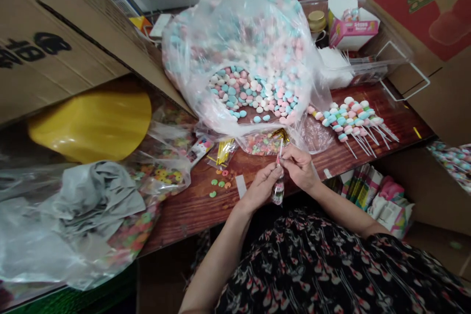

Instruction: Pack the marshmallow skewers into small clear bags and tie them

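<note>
Between my hands hangs a candy skewer [278, 192] in a clear wrapper, candy end down and white stick pointing up. My left hand [262, 184] is closed around the gathered neck of the wrapper. Fingers of my right hand [300, 167] pinch at the same neck, beside the stick; a small pink bit shows there, too small to name. Just beyond the hands lie a shiny gold bundle [281, 134] and a clear bag of ring candies [260, 143]. To the right, finished-looking candy skewers [349, 118] lie in a pile, sticks toward me.
A large open plastic bag of pastel candies [239, 29] fills the table's back. Loose candy rings [220, 184], a white strip [241, 186] and yellow twist ties [223, 151] lie left. A clear bin [390, 49] stands back right; a cardboard box [55, 34] overhangs the left.
</note>
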Tool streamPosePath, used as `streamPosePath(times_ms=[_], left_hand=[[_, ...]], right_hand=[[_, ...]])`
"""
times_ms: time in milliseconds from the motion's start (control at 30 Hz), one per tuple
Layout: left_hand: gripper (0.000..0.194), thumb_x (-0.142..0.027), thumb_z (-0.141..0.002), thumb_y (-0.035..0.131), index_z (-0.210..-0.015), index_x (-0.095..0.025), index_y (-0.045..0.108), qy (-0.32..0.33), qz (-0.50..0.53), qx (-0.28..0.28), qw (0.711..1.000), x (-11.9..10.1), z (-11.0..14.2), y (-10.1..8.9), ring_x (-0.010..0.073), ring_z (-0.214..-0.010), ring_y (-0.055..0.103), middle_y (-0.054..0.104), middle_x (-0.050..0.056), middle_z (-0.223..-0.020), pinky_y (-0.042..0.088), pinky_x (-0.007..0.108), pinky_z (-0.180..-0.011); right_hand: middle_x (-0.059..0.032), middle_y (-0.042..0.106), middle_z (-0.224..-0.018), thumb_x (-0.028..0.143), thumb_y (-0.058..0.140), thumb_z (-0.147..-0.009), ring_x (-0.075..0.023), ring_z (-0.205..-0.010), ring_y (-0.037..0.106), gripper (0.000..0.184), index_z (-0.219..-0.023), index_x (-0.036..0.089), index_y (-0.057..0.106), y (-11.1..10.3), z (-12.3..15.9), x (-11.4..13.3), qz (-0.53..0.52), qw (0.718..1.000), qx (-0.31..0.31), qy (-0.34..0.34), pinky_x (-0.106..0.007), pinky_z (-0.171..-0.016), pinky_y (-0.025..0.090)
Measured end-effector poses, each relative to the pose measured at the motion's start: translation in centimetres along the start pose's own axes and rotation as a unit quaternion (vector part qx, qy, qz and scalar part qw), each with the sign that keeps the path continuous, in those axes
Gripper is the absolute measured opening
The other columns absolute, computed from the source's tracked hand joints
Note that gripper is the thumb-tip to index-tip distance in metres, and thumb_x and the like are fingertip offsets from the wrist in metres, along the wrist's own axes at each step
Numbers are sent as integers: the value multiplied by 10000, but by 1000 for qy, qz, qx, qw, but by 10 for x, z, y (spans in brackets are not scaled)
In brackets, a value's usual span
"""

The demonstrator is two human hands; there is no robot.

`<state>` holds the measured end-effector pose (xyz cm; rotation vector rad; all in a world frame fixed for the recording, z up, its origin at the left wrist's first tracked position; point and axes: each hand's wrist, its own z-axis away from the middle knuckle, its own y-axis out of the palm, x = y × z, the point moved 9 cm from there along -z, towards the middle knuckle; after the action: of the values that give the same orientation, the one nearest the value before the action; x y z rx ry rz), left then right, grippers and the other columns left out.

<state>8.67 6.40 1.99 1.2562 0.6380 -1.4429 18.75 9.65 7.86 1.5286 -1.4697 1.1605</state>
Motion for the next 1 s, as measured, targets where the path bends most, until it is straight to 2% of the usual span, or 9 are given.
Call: streamPosePath(times_ms=[100, 167, 300, 367, 433, 533, 667, 767, 1000], left_hand=[[389, -532, -824, 625, -763, -153, 567, -12, -52, -25, 998, -3, -1, -9, 70, -530, 463, 506, -35, -625, 355, 180, -497], [370, -509, -843, 591, -741, -156, 549, -42, -36, -30, 998, -2, 1, -14, 80, -475, 506, 539, -24, -606, 364, 184, -449], [302, -406, -815, 599, -670, -156, 513, -115, 71, 59, 989, 3, 9, 0, 96, -364, 507, 547, -18, -571, 387, 207, -363], [264, -349, -782, 616, -644, -152, 508, -156, 118, 133, 972, 6, 15, 16, 98, -334, 490, 547, -14, -552, 411, 224, -346], [262, -330, -767, 630, -627, -145, 507, -191, 140, 187, 953, 10, 21, 28, 91, -314, 471, 554, -2, -543, 397, 218, -324], [279, -332, -773, 644, -621, -133, 521, -220, 143, 229, 937, 14, 27, 37, 85, -309, 467, 572, 22, -550, 373, 201, -315], [237, -315, -738, 653, -634, -123, 561, -239, 176, 235, 926, 17, 28, 38, 88, -301, 463, 573, 27, -543, 394, 214, -316], [234, -326, -712, 654, -628, -128, 564, -248, 188, 234, 921, 21, 26, 37, 97, -287, 458, 575, 26, -531, 381, 218, -292], [247, -364, -750, 625, -657, -139, 584, -248, 38, 225, 941, 30, 24, 30, 106, -330, 495, 604, 32, -571, 347, 208, -314]], right_hand=[[11, 545, -690, 211, 568, -867, -136, -674, 521, 169, -702, 212, 531, -8, 1, -4, 65, 997, -36, -5, -292, -658, 447], [-32, 621, -816, 198, 558, -878, -167, -802, 566, 68, -849, 215, 617, -16, 4, 10, 173, 980, -39, -90, -336, -765, 462], [-51, 646, -1209, 208, 499, -922, -225, -1176, 508, 280, -1155, 294, 628, -2, 26, 38, 354, 866, 123, -332, -458, -1010, 344], [-31, 656, -1206, 229, 449, -954, -216, -1207, 483, 281, -1171, 283, 619, 3, 38, 43, 370, 813, 192, -406, -476, -1029, 302], [-25, 690, -1069, 220, 413, -969, -191, -1116, 521, 270, -1129, 239, 630, 2, 42, 48, 363, 793, 211, -441, -458, -1002, 315], [-16, 676, -880, 194, 420, -954, -180, -983, 552, 251, -1069, 229, 641, 3, 42, 53, 347, 791, 236, -445, -435, -938, 343], [-25, 681, -1009, 222, 444, -949, -195, -1020, 555, 252, -1129, 277, 612, 8, 39, 48, 343, 799, 298, -393, -455, -933, 329], [-3, 676, -898, 243, 416, -958, -172, -900, 560, 241, -1080, 299, 616, 8, 32, 43, 324, 820, 321, -345, -458, -934, 308], [7, 598, -664, 158, 448, -864, -153, -709, 470, 213, -718, 217, 591, 19, 28, 36, 323, 808, 390, -300, -419, -861, 277]])
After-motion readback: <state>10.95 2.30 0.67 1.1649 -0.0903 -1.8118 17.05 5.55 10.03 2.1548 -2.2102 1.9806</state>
